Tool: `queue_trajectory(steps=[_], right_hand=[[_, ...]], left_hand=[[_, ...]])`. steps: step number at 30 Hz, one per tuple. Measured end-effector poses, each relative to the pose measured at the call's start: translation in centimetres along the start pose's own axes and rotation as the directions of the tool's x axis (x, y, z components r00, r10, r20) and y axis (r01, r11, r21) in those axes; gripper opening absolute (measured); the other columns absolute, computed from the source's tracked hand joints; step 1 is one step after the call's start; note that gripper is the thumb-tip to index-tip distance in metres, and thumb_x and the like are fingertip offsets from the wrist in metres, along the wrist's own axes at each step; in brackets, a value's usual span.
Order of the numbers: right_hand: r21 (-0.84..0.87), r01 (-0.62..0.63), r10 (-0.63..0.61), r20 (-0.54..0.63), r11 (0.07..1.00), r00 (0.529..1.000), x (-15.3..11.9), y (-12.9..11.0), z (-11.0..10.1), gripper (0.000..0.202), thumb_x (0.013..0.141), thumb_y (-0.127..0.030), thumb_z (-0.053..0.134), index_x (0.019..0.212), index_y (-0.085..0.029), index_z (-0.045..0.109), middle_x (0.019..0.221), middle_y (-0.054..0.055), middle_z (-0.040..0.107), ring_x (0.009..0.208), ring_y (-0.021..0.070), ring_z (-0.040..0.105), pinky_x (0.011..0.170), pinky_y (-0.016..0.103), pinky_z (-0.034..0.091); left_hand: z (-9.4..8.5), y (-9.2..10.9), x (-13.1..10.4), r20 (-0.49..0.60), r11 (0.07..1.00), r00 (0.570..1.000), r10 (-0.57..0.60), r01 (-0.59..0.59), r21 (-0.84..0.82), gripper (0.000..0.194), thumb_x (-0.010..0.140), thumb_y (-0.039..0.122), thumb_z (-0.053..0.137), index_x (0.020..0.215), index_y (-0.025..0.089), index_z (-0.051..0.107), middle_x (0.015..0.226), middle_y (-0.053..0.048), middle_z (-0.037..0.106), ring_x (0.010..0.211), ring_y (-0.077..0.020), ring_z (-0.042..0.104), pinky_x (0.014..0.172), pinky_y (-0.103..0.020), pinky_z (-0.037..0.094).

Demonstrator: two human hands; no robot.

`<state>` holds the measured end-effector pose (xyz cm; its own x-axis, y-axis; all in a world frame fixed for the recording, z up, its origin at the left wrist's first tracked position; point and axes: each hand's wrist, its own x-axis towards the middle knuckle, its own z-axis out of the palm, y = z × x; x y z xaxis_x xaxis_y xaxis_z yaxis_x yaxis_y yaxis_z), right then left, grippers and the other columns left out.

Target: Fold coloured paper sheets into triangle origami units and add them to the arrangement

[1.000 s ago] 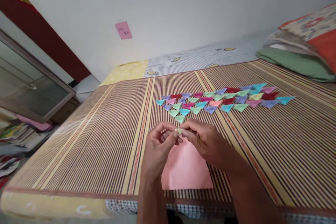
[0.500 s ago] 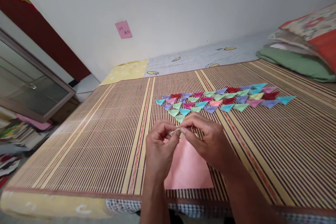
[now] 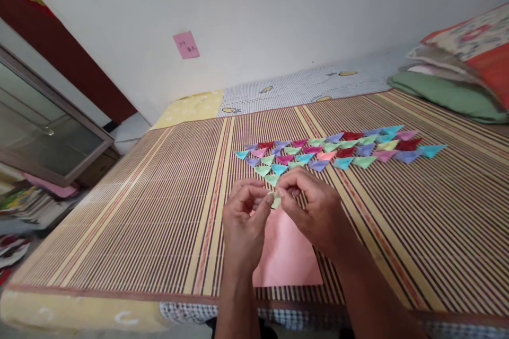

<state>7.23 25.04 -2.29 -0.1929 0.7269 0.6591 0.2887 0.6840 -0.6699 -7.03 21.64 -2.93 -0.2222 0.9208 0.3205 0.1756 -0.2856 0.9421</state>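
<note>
Between my fingertips is a small pale green paper piece (image 3: 275, 201), partly hidden by them. My left hand (image 3: 246, 222) pinches its left side, and my right hand (image 3: 314, 212) grips its right side. Beneath both hands a pink paper sheet (image 3: 288, 254) lies flat on the striped mat (image 3: 159, 212). Just beyond my fingers sits a light green folded triangle (image 3: 272, 179), the nearest of several rows of small folded paper triangles in blue, green, purple, red, pink and yellow.
Folded bedding (image 3: 445, 96) and a red floral pillow (image 3: 477, 37) lie at the back right. A pink note (image 3: 186, 45) is on the white wall. To the left stands a glass-fronted cabinet (image 3: 43, 122), with stacked books (image 3: 27, 204) below.
The small green paper has turned so that more of its face shows between my fingers. My right hand has shifted slightly to the right.
</note>
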Motion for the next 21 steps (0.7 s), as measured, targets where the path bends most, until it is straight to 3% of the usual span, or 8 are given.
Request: queue_trajectory(steps=[14, 21], right_hand=[[0.000, -0.042, 0.042, 0.005, 0.999, 0.999, 0.01, 0.57, -0.55, 0.016, 0.091, -0.010, 0.053, 0.080, -0.022, 0.055, 0.079, 0.001, 0.058, 0.072, 0.0164, 0.053, 0.066, 0.031, 0.043], [0.002, -0.072, 0.072, -0.018, 0.997, 0.997, -0.13, 0.12, 0.27, 0.016, 0.087, -0.015, 0.062, 0.076, -0.022, 0.053, 0.076, 0.000, 0.056, 0.072, 0.0170, 0.052, 0.067, 0.032, 0.043]], left_hand=[[0.70, -0.48, 0.00, -0.060, 1.000, 0.998, -0.004, 0.003, -0.020, 0.012, 0.090, 0.028, 0.071, 0.084, 0.019, 0.068, 0.104, -0.005, 0.061, 0.077, -0.0133, 0.056, 0.062, -0.024, 0.048], [0.94, -0.52, -0.11, -0.067, 1.000, 0.997, 0.024, -0.024, -0.007, 0.012, 0.092, 0.030, 0.069, 0.085, 0.020, 0.069, 0.101, -0.006, 0.062, 0.082, -0.0157, 0.059, 0.070, -0.028, 0.052]])
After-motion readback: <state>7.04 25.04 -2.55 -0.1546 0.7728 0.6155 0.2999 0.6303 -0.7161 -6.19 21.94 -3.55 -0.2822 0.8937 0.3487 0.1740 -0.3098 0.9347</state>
